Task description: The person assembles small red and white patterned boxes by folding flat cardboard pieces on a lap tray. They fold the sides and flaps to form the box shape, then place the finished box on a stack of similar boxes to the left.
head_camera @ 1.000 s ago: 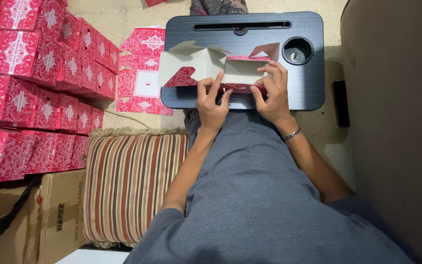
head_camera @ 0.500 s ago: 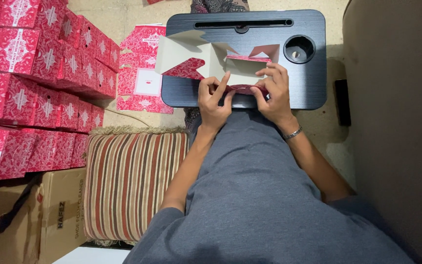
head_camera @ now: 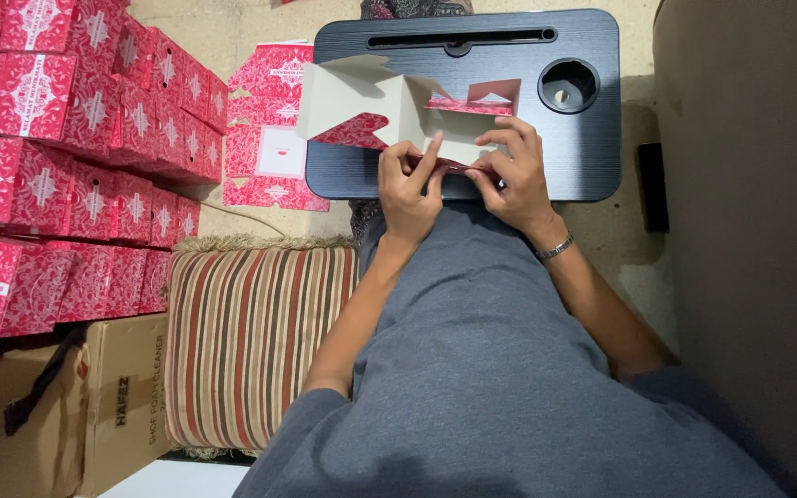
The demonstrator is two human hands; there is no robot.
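Note:
A flat red-patterned cardboard box blank [head_camera: 389, 106], grey on its inner side, lies partly folded on a black lap tray [head_camera: 592, 157]. Both hands grip its near edge. My left hand [head_camera: 408, 189] pinches the left part of that edge, index finger pointing up along a grey flap. My right hand [head_camera: 509, 171] holds the right part, fingers curled over the flap; a metal bracelet [head_camera: 557, 247] sits on that wrist. Several flaps stand up at the far side.
Stacks of finished red patterned boxes [head_camera: 57, 157] fill the left. More flat red blanks [head_camera: 269, 148] lie on the floor beside the tray. A striped cushion [head_camera: 251, 341] and a brown carton [head_camera: 113, 406] sit at lower left. The tray has a round cup recess [head_camera: 569, 88].
The box blank has been folded further: its left panel and flaps have lifted and spread. My hands shifted slightly along the near edge, still gripping it.

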